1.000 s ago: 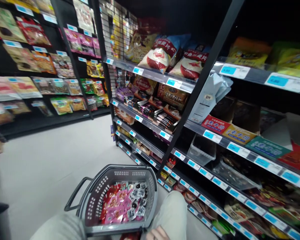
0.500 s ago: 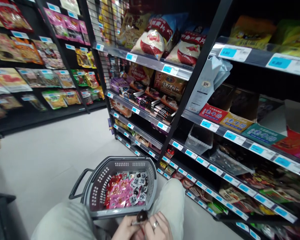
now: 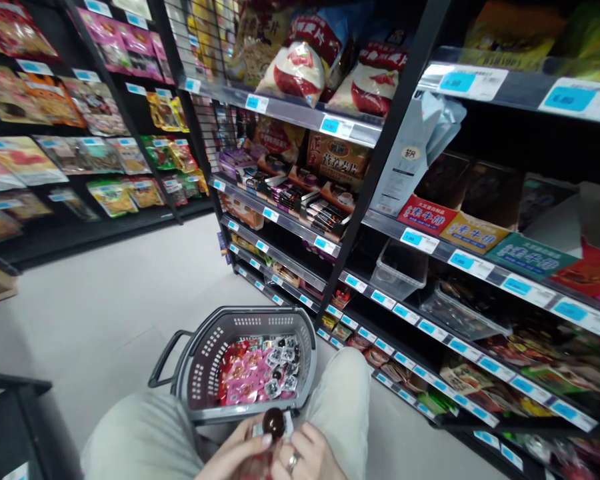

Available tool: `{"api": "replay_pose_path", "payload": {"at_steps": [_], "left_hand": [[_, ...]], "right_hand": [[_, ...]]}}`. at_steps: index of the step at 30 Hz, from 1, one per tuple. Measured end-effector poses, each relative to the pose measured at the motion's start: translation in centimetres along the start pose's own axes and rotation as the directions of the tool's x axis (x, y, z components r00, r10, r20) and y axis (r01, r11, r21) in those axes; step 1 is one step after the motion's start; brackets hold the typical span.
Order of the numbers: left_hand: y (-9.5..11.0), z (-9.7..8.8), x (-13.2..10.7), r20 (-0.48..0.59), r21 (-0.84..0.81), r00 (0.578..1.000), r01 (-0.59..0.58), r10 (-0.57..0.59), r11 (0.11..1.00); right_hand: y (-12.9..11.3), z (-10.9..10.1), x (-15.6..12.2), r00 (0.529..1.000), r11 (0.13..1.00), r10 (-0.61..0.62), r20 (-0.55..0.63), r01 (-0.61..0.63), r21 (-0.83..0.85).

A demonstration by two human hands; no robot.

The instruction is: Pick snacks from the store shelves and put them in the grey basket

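A grey plastic shopping basket [image 3: 203, 360] stands on the floor between my knees, holding several small red, pink and black-and-white snack packets [image 3: 257, 377]. Just in front of it, at the bottom edge of the view, my left hand [image 3: 235, 457] and my right hand [image 3: 307, 460] are closed together on a small clear packet with a dark round snack [image 3: 274, 422] inside. A ring shows on a finger of my right hand. The lower parts of both hands are cut off by the frame.
Black shelving [image 3: 380, 167] full of packaged snacks with blue price tags runs along the right. A wall of hanging snack bags [image 3: 80, 133] fills the left. Pale floor [image 3: 105, 300] lies between them. A dark edge of some furniture [image 3: 15, 413] sits at the lower left.
My hands have come up into view from the bottom edge, together holding the dark round snack packet. The view has tilted down slightly, so the basket sits higher in the frame.
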State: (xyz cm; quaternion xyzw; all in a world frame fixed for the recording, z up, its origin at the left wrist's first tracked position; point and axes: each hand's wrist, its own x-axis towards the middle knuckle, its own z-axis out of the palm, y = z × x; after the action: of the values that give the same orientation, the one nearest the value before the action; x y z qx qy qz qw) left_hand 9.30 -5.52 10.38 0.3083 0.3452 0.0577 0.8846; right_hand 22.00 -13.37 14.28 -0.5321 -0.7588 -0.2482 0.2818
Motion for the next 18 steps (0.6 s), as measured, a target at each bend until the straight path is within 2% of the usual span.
{"api": "replay_pose_path", "payload": {"at_steps": [3, 5, 6, 7, 9, 10, 11, 12, 13, 15, 17, 18], "left_hand": [[0.3, -0.5, -0.1, -0.047, -0.02, 0.999, 0.013, -0.014, 1.0], [0.4, -0.9, -0.2, -0.057, -0.04, 0.998, 0.014, -0.016, 0.999], [0.5, -1.0, -0.3, -0.057, -0.038, 0.998, 0.009, -0.011, 0.999], [0.6, -1.1, -0.4, -0.056, -0.023, 0.998, 0.006, -0.008, 1.0], [1.0, -0.9, -0.5, -0.06, 0.043, 0.998, 0.016, -0.014, 0.999], [1.3, -0.6, -0.5, -0.065, 0.082, 0.998, 0.01, -0.005, 0.997], [1.7, -0.1, -0.5, -0.054, 0.122, 0.998, -0.007, 0.014, 0.992], [2.1, 0.5, -0.6, -0.018, 0.164, 0.999, -0.035, 0.038, 0.986], [2.5, 1.1, -0.6, 0.041, 0.193, 0.997, -0.071, 0.065, 0.979], [2.9, 2.5, -0.8, 0.172, 0.194, 0.98, -0.135, 0.102, 0.972], [2.7, 3.5, -0.8, 0.224, 0.156, 0.969, -0.144, 0.107, 0.977], [2.3, 3.9, -0.7, 0.216, 0.128, 0.97, -0.143, 0.113, 0.981]], "right_hand": [[-0.5, 0.4, -0.3, 0.996, 0.987, 0.089, -0.026, -0.085, 0.139], [-0.9, 0.7, -0.9, 0.966, 0.922, 0.26, -0.014, -0.244, 0.301], [-1.0, 0.7, -1.3, 0.921, 0.847, 0.389, 0.031, -0.371, 0.38], [-1.1, 0.7, -1.7, 0.849, 0.74, 0.517, 0.104, -0.505, 0.444], [-0.7, 0.5, -2.3, 0.651, 0.459, 0.689, 0.318, -0.732, 0.504], [-0.4, 0.1, -2.4, 0.563, 0.321, 0.69, 0.454, -0.801, 0.506], [0.1, -0.3, -2.4, 0.505, 0.216, 0.641, 0.578, -0.842, 0.495], [0.5, -0.8, -2.4, 0.469, 0.149, 0.568, 0.676, -0.866, 0.477], [1.0, -1.4, -2.3, 0.433, 0.102, 0.496, 0.752, -0.89, 0.445], [1.8, -2.5, -2.1, 0.368, 0.066, 0.422, 0.829, -0.924, 0.376], [2.2, -3.2, -2.1, 0.329, 0.022, 0.424, 0.844, -0.935, 0.353], [2.2, -3.3, -2.2, 0.316, -0.02, 0.43, 0.846, -0.933, 0.358]]}}
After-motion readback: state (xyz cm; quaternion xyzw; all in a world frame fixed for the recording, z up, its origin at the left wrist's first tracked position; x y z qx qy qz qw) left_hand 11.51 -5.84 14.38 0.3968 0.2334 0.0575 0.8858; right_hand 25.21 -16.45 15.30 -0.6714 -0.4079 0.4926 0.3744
